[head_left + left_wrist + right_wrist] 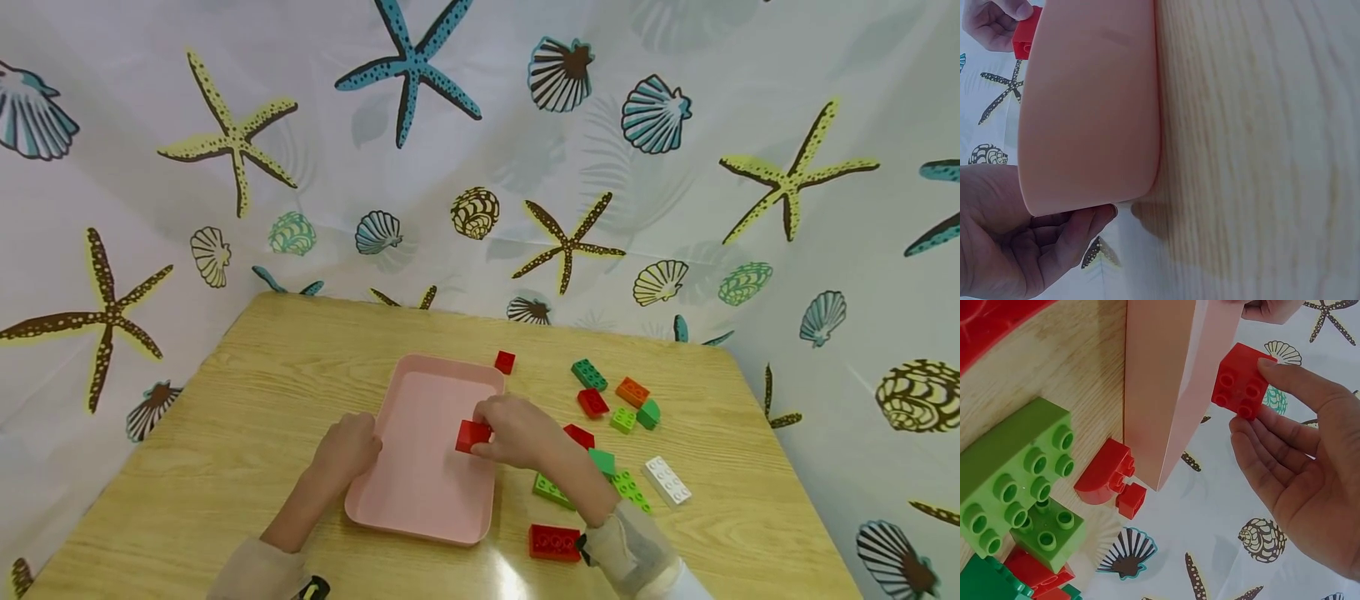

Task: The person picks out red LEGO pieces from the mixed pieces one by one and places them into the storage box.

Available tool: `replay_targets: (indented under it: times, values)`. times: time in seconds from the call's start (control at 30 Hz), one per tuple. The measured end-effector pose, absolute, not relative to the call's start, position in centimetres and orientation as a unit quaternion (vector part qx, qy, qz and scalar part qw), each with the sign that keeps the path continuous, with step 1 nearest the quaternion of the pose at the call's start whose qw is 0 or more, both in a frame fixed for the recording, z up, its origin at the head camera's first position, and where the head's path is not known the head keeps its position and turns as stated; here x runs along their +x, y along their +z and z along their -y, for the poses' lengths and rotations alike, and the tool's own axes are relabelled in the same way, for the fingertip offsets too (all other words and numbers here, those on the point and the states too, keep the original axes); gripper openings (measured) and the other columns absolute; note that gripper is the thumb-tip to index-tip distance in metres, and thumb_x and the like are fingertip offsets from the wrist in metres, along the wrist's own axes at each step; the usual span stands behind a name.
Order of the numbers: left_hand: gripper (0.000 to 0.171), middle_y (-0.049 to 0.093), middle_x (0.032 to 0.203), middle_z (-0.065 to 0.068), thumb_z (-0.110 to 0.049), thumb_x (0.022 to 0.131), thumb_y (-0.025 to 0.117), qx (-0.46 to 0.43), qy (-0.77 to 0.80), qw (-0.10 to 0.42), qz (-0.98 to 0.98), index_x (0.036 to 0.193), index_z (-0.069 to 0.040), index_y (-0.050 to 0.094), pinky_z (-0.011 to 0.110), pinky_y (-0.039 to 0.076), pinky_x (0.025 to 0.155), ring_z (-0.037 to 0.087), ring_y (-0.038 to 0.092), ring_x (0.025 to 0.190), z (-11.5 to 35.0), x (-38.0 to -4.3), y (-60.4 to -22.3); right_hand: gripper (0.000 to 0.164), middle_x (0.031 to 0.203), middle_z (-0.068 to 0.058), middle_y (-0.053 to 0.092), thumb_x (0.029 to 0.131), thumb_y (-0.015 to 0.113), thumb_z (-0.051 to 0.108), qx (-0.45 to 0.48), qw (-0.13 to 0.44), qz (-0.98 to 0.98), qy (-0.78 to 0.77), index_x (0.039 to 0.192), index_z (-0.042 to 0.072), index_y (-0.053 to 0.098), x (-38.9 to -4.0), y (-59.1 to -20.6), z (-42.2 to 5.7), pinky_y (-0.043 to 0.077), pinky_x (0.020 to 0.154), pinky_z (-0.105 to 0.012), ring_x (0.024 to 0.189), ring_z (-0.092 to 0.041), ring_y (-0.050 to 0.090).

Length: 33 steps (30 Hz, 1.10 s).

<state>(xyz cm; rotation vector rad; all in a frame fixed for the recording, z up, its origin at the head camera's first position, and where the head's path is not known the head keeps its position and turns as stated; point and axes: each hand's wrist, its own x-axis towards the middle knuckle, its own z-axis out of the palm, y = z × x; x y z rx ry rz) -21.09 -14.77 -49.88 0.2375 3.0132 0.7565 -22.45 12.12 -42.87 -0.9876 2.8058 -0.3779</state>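
Observation:
A shallow pink tray (420,450) lies on the wooden table. At its left side, my left hand (348,450) grips the rim; the left wrist view shows fingers (1079,234) curled at the tray's edge. My right hand (517,429) pinches a red brick (472,436) between thumb and fingers, over the right part of the tray. In the right wrist view this red brick (1241,381) is a square one, its studs facing the camera, held above the tray wall (1160,394).
Right of the tray lie several loose bricks: a white one (667,481), a dark green one (589,374), an orange one (632,392) and a long red one (553,542) near the front. A small red brick (505,362) sits by the tray's far right corner. A patterned curtain (450,167) surrounds the table.

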Motion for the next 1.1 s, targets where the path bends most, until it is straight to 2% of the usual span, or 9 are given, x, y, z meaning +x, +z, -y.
replay_targets:
  times: [0.33,1.1]
  values:
    - [0.022,0.045,0.060,0.005,0.005,0.088,0.056,0.068,0.242,0.021,-0.968,0.067,-0.003,0.052,0.030,0.037,0.046,0.018,0.045,0.051,14.6,-20.9,-49.3,0.026,0.076,0.007,0.055,0.084,0.082,0.028,-0.329,0.088,-0.932,-0.121,0.094,0.009,0.068,-22.4,-43.2,-11.6,0.044,0.063,-0.022,0.068,-0.011,0.050]
    - [0.023,0.045,0.059,0.005,0.004,0.089,0.057,0.071,0.243,0.021,-0.967,0.068,-0.003,0.051,0.029,0.036,0.045,0.017,0.044,0.051,14.7,-21.0,-49.7,0.030,0.077,0.007,0.055,0.083,0.082,0.033,-0.315,0.102,-0.939,-0.092,0.096,0.010,0.068,-22.1,-44.0,-10.9,0.044,0.061,-0.020,0.069,-0.009,0.051]
